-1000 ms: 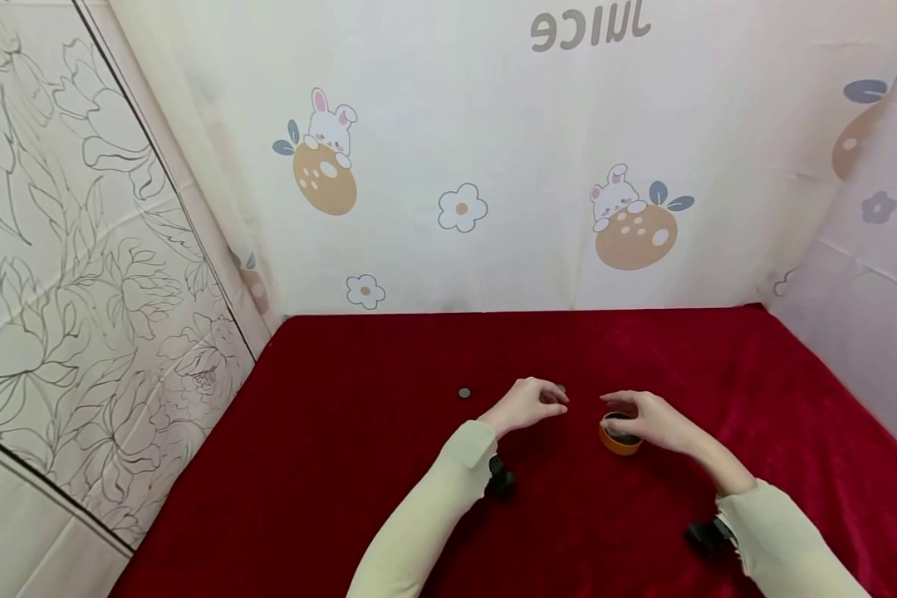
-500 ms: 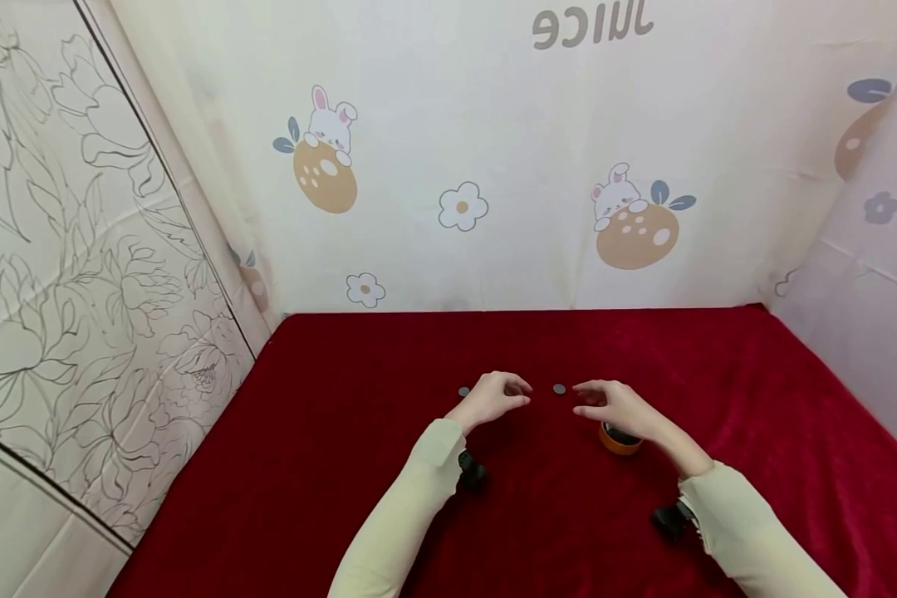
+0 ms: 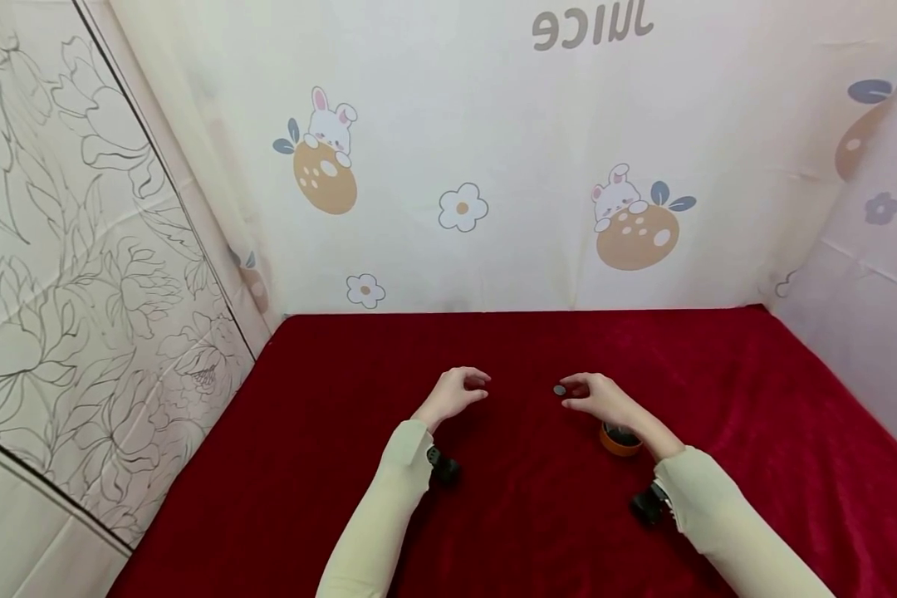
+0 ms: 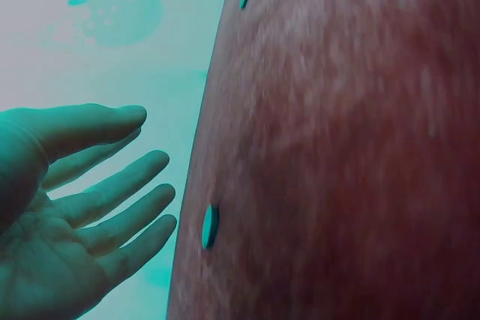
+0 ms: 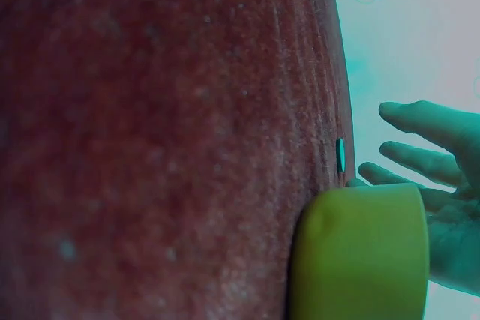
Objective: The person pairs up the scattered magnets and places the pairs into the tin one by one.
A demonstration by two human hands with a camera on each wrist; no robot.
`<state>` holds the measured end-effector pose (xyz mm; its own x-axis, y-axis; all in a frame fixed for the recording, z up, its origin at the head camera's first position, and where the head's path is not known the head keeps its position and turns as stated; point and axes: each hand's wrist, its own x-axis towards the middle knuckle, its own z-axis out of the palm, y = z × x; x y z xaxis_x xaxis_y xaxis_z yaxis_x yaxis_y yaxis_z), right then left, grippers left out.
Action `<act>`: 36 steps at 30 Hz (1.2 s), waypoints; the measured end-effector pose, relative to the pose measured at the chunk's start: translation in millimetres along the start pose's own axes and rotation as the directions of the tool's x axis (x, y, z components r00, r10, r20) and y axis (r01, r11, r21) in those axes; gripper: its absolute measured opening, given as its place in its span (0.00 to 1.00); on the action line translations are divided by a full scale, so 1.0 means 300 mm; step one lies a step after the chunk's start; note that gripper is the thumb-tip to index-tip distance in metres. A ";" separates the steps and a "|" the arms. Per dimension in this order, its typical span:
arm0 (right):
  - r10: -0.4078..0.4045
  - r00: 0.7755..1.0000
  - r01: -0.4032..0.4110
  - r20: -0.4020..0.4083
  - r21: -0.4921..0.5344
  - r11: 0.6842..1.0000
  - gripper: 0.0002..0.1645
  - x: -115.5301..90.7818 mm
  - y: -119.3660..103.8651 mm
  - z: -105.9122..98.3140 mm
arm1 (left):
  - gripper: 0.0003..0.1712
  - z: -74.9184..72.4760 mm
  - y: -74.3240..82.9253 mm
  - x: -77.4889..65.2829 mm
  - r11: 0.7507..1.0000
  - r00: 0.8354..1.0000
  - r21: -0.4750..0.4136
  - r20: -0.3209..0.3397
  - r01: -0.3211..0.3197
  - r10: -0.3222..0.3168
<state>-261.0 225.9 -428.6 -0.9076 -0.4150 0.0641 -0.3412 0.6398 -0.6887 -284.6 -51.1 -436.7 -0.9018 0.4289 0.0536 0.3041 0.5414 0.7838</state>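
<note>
Head view shows your left hand (image 3: 452,397) and right hand (image 3: 600,399) over the red cloth-covered table (image 3: 531,523), fingers apart, holding nothing. One small round dark-grey disc (image 3: 559,389) lies just beside your right hand, nearer the far edge than the round orange tub (image 3: 617,448); a matching flat disc (image 4: 210,227) lies near your left. A sideways nudge could skid either; dropping your right wrist could tip the tub.
</note>
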 end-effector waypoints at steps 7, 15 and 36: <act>0.001 1.000 -0.001 -0.009 0.015 1.000 0.25 0.024 0.008 0.011 | 0.19 -0.028 -0.049 -0.011 0.998 0.997 -0.005 -0.037 0.070 -0.070; 0.003 1.000 -0.003 -0.015 0.008 1.000 0.23 0.046 0.021 0.024 | 0.17 -0.038 -0.069 -0.008 0.994 0.994 0.026 -0.035 0.104 -0.103; 0.018 1.000 -0.020 -0.019 -0.067 0.998 0.15 0.084 0.044 0.036 | 0.11 -0.022 -0.081 0.027 0.981 0.991 0.138 -0.003 0.136 -0.137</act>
<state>-285.7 216.9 -443.9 -0.9181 -0.3910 0.0650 -0.3390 0.6897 -0.6398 -301.3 -65.6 -451.2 -0.9358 0.3487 -0.0526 0.2179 0.6891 0.6911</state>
